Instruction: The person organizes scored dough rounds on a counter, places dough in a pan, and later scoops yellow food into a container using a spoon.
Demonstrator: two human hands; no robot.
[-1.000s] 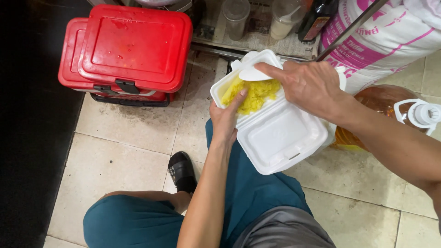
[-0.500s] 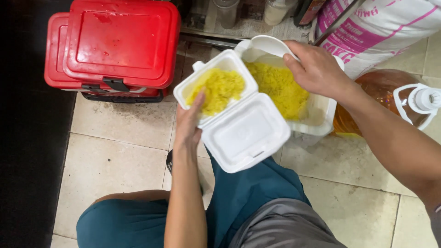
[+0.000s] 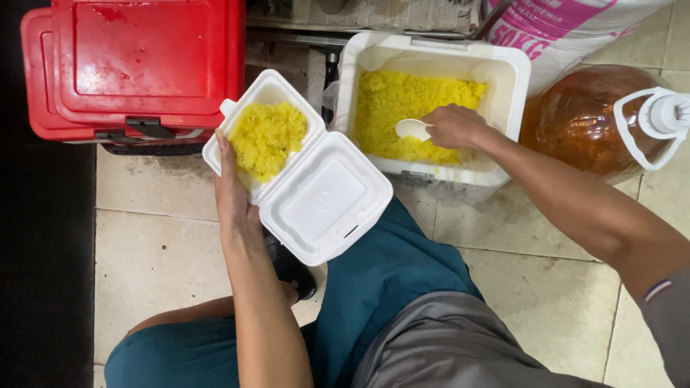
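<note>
My left hand (image 3: pixel 231 195) holds an open white foam clamshell box (image 3: pixel 316 205) from below, its near half filled with yellow rice (image 3: pixel 266 136) and its lid hanging open toward me. My right hand (image 3: pixel 454 125) grips a white spoon (image 3: pixel 412 128) inside a large white cooler box (image 3: pixel 507 79) that holds a bed of yellow rice (image 3: pixel 402 108). The spoon's bowl rests on that rice.
A red cooler (image 3: pixel 136 65) with a latched lid stands at the left. A large bottle of amber oil (image 3: pixel 589 122) with a white cap and handle lies at the right. A white and pink sack (image 3: pixel 568 25) is behind it. Tiled floor (image 3: pixel 151 251) lies below my knees.
My right hand has dropped from the edge of the foam box down into the big cooler with the spoon. The foam box has shifted left, still in my left hand.
</note>
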